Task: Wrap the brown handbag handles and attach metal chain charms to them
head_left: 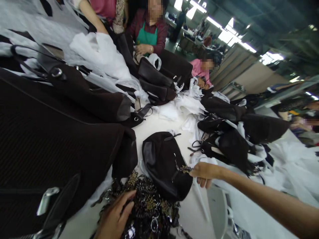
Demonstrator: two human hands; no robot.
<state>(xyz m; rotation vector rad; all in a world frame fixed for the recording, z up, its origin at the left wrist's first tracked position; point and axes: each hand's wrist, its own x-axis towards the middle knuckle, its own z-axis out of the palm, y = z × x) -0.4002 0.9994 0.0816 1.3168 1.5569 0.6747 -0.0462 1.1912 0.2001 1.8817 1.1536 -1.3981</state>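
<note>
My right hand (204, 173) is closed in a pinch on a short metal chain (183, 169), held above the right side of a small black bag (159, 156). That bag lies on the white table, with a thin dark strap near its top edge. My left hand (119, 212) rests at the left side of a heap of dark and brass-coloured chains (152, 210). Its fingers are stretched out and slightly apart, touching the heap. Whether anything lies beneath its palm is hidden. Metal rings and clasps show among the chains, just below the bag.
A large black bag (62, 136) fills the left side. More black bags (229, 139) stand at the right, amid white wrapping (294, 166). Across the white table (164, 123), a person in a green apron (148, 35) and one in pink (199, 68) handle things.
</note>
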